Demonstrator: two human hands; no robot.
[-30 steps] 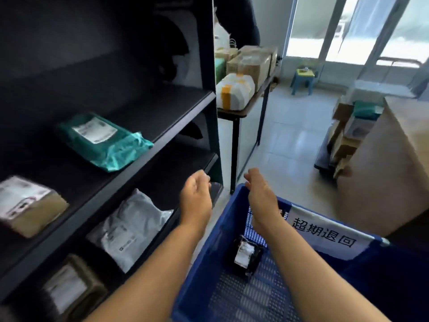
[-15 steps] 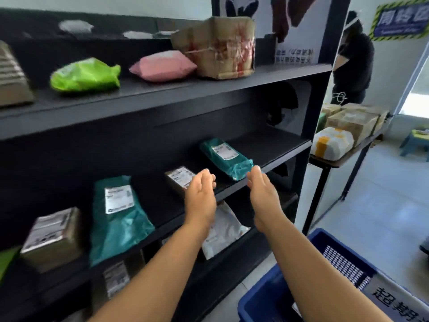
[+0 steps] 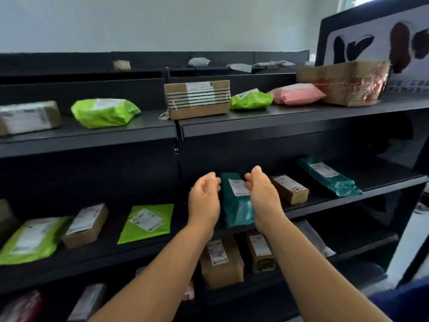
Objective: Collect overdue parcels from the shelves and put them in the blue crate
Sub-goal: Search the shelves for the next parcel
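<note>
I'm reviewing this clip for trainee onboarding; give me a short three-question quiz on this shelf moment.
1. True or false: the left hand already grips the dark teal mailer between the two hands.
2. Which parcel lies directly right of the right hand on the same shelf? A) pink mailer B) small brown carton C) green flat mailer
3. Fill in: on the upper shelf, the pink mailer sits between a green bag and a large taped ____.

Key: 1 false, both hands are open beside it; 2 B, the small brown carton; 3 cardboard box.
</note>
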